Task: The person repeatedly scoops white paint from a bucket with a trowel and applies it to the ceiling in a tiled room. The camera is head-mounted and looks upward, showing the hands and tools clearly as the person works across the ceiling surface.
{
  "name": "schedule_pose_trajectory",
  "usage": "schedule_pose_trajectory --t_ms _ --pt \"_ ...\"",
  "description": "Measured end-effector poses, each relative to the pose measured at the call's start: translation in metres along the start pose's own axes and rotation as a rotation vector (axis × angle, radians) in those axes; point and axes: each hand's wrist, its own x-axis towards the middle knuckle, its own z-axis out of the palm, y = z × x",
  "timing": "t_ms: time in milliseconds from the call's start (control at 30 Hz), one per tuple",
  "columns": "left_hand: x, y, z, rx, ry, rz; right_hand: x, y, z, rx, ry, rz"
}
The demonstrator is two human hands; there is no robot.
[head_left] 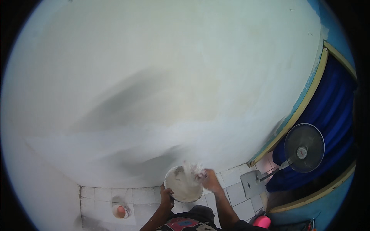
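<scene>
two hands are working at a round pale basin [189, 193], which is sitting at six o'clock in the view.
the left hand [167, 195] is clasping the basin's rim at its eight o'clock, thumb lying over the edge; the right hand [210, 181], at the basin's three o'clock, is gripping a blurred white bundle [191, 169] over its one o'clock side, and i cannot tell how tightly. a white container [115, 210] is standing on the tiled floor [140, 195] at seven o'clock, a fan [301, 151] is standing between three and four before a blue curtain [329, 104], and a pale wall [185, 57] is filling twelve.
</scene>
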Motion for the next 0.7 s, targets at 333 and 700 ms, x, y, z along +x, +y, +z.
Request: schedule_pose_trajectory --t_ms 333,700 --pt "0.024 -0.01 0.019 0.0 -0.009 0.116 0.193 -0.185 -0.089 -0.772 0.761 -1.025" --pt "0.041 -0.035 0.024 0.027 0.097 0.087 0.252 -0.178 -0.056 -1.003 0.5 -0.966"
